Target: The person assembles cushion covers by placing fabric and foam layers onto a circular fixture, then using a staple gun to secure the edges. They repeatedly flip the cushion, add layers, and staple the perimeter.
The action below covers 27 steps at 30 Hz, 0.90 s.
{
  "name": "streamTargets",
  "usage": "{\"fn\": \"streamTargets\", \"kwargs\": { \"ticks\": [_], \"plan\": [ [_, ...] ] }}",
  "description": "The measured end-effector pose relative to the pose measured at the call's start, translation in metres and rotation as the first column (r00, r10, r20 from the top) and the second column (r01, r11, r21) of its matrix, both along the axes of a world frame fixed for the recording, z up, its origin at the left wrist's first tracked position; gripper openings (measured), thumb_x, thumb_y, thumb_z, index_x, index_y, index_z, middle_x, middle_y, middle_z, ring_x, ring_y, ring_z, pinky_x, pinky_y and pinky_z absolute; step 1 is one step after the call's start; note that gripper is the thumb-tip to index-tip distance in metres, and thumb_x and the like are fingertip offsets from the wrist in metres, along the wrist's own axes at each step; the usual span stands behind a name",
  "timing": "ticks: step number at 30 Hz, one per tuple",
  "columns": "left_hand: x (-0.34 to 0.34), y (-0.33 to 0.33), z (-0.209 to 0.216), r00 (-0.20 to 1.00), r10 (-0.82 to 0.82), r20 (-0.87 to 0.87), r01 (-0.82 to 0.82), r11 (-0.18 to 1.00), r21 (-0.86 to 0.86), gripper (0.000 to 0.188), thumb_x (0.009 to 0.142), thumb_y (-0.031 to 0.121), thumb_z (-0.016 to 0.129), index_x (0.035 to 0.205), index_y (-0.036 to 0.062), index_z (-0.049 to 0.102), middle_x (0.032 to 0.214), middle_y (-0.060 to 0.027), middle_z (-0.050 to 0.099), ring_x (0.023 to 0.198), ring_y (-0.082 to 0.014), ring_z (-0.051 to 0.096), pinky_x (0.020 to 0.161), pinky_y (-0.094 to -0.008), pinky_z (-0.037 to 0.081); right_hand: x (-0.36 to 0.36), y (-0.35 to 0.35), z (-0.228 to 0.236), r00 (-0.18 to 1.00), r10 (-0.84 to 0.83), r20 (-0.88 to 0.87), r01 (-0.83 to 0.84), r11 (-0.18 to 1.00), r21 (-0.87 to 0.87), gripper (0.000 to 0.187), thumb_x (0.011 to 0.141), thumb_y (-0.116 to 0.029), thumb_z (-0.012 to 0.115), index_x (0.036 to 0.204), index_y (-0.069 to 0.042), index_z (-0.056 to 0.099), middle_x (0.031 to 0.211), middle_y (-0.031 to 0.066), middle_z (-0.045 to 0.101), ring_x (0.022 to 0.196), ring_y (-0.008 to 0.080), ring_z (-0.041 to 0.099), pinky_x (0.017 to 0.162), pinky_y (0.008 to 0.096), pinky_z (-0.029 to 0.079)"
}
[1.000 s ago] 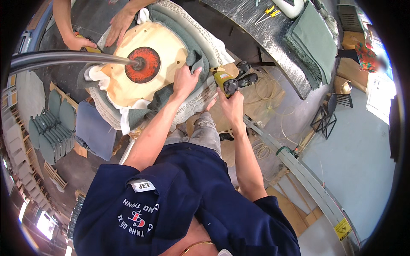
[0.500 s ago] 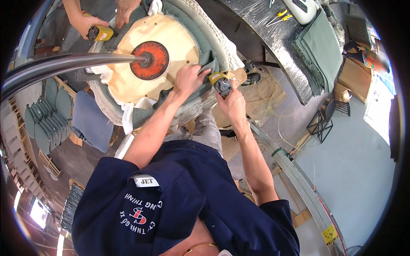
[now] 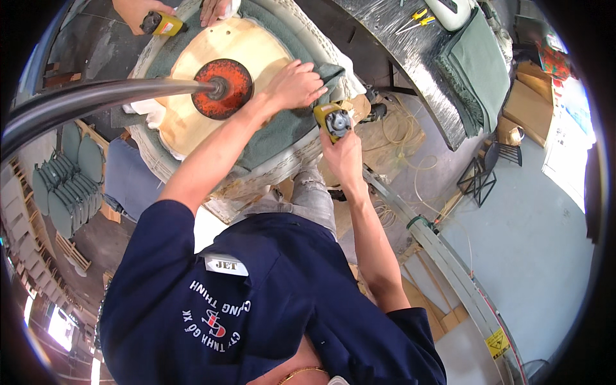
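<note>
A round pale wooden panel [image 3: 186, 125] lies over a cushion wrapped in green fabric [image 3: 282, 138], with white padding around it. A red disc [image 3: 239, 96] on a metal rod [image 3: 109, 96] presses on its middle. My left hand [image 3: 295, 86] is closed on a fold of the green fabric at the right rim. Just nearer, my right hand [image 3: 344, 157] grips a yellow staple gun [image 3: 325, 115], its nose close to the cushion's right edge. Across the cushion, a co-worker's hand [image 3: 131, 13] holds another yellow staple gun [image 3: 168, 24]; their other hand [image 3: 215, 9] rests at the far rim.
To the right, a film-covered table [image 3: 401, 54] carries yellow-handled tools [image 3: 420, 19] and folded green cloth [image 3: 478, 70]. Thin hoses [image 3: 401, 131] coil on the floor below it. A black metal frame [image 3: 478, 176] stands farther right. Green chair pads [image 3: 61, 186] are stacked at left.
My left hand has moved away from me and slightly right along the rim with the fabric. The near-side fabric has shifted, and the co-worker's staple gun has moved farther away and to the right.
</note>
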<state>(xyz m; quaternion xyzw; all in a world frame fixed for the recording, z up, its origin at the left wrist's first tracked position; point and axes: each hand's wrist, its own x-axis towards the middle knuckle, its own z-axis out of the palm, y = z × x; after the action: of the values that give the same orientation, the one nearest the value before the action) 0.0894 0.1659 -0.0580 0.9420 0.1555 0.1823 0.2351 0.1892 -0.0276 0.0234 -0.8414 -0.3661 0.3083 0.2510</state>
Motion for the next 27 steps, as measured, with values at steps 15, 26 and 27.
{"fn": "streamTargets", "kwargs": {
  "ticks": [15, 26, 27],
  "plan": [
    [0.012, 0.033, -0.035, 0.985, -0.067, 0.160, 0.068, 0.998, -0.004, 0.044, 0.093, 0.038, 0.070, 0.063, 0.0077, 0.059, 0.064, -0.0054, 0.056, 0.078, -0.0245, 0.058, 0.082, -0.0389, 0.043, -0.010, 0.013, 0.008, 0.997, 0.047, -0.065, -0.047, 0.999, 0.012, 0.051, 0.089, -0.020, 0.071, 0.126, 0.012, 0.056, 0.090, 0.0327, 0.071, 0.091, 0.0476, 0.071, 0.080, 0.0498, 0.056],
    [0.014, 0.038, -0.034, 0.988, 0.027, 0.155, -0.030, 0.999, 0.018, 0.045, 0.092, 0.048, 0.067, 0.069, 0.0094, 0.071, 0.067, -0.0078, 0.065, 0.082, -0.0266, 0.065, 0.083, -0.0401, 0.045, -0.010, 0.031, 0.014, 0.964, 0.251, 0.088, -0.244, 0.966, -0.087, 0.047, 0.087, -0.024, 0.072, 0.120, 0.004, 0.055, 0.092, 0.0312, 0.071, 0.093, 0.0491, 0.069, 0.083, 0.0537, 0.056],
    [0.010, 0.038, -0.031, 0.982, 0.045, 0.181, -0.051, 0.998, 0.029, 0.045, 0.092, 0.049, 0.067, 0.070, 0.0097, 0.072, 0.066, -0.0077, 0.064, 0.083, -0.0267, 0.065, 0.084, -0.0398, 0.045, -0.013, 0.033, 0.015, 0.963, 0.249, 0.107, -0.241, 0.967, -0.077, 0.047, 0.087, -0.025, 0.072, 0.121, 0.004, 0.056, 0.093, 0.0310, 0.071, 0.094, 0.0490, 0.069, 0.083, 0.0535, 0.056]
  ]
}}
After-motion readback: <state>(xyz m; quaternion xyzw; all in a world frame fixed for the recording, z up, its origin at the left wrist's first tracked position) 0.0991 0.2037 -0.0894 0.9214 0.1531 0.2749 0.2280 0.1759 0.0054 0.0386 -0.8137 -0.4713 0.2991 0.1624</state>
